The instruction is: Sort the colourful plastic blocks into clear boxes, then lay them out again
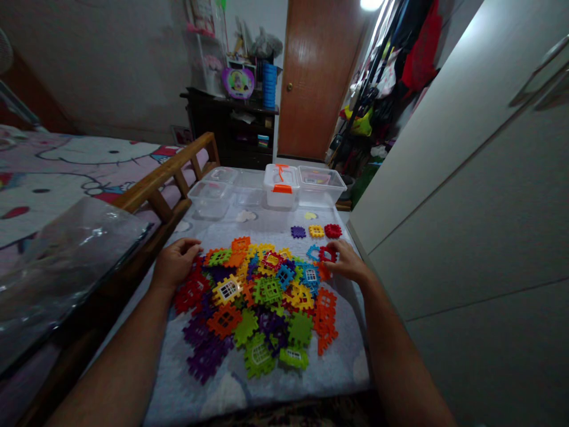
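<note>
A pile of interlocking plastic building blocks (267,290) in several colours lies on the cloth-covered table; some have window inserts. My right hand (349,261) is at the pile's far right edge, its thumb and fingers closed on a red ring-shaped block (328,254). A blue block (313,253) lies just left of that one. At the pile's left edge is my left hand (174,262), fingers curled together beside the red blocks (192,292); whatever they may hold is hidden. Beyond the pile, a purple block (298,232), a yellow block (316,231) and a red block (332,230) sit in a row.
At the table's far end stand clear plastic boxes (208,200) and a lidded box with orange latches (281,188). A wooden bed rail (164,172) runs along the left, with a plastic bag (66,267) by it. A pale cabinet (466,237) borders the right.
</note>
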`<state>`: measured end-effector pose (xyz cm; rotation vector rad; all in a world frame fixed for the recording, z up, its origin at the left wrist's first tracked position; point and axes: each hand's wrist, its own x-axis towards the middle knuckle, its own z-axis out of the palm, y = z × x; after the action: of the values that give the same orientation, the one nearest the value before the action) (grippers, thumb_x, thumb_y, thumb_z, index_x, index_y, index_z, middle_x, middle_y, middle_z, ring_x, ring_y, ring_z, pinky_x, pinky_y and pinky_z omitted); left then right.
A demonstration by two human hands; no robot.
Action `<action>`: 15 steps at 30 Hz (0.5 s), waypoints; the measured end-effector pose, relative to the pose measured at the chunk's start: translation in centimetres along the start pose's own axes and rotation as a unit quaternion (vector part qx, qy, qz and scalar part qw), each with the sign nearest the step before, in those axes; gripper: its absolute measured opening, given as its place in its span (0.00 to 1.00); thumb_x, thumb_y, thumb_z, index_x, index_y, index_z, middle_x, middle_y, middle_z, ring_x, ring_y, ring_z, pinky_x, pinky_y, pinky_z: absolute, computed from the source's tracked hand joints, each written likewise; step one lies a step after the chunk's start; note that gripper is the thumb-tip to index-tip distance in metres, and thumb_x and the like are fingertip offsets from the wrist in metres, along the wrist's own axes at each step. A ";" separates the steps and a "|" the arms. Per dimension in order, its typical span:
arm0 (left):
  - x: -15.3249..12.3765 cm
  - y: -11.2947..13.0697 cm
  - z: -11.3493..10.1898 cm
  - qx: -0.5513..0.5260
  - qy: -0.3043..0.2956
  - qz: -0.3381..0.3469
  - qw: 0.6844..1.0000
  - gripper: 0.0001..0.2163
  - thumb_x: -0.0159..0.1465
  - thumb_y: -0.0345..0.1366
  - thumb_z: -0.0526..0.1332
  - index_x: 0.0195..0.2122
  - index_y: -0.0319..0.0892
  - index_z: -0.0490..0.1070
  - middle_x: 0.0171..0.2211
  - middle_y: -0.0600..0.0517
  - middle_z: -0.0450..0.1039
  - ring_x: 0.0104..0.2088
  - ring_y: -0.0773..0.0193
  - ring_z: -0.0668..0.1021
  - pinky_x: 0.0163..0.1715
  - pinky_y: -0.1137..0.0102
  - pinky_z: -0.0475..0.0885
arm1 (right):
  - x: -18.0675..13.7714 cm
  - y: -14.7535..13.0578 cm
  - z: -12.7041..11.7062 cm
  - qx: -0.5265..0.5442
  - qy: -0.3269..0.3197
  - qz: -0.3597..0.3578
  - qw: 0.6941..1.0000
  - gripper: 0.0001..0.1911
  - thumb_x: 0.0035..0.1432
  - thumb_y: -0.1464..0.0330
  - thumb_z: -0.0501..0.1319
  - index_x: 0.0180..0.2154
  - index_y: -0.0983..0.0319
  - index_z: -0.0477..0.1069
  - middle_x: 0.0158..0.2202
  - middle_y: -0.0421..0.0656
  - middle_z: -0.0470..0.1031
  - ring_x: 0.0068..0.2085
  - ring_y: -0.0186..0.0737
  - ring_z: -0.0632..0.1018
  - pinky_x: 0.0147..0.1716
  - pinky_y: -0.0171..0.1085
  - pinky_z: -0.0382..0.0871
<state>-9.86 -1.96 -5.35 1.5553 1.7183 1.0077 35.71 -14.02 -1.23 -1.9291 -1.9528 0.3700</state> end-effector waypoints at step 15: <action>0.5 -1.3 0.0 0.006 -0.007 0.012 1.000 0.17 0.56 0.46 0.60 0.41 0.43 0.75 0.35 0.47 0.82 0.38 0.55 0.82 0.40 0.66 0.74 | -0.9 3.1 1.2 -0.073 0.018 0.079 0.994 0.18 0.49 0.64 0.69 0.44 0.58 0.75 0.43 0.45 0.72 0.45 0.44 0.72 0.45 0.39 0.65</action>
<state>-10.60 -1.45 -6.48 1.5893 1.7024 0.9971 37.93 -14.79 -3.74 -2.1748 -1.8558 0.2382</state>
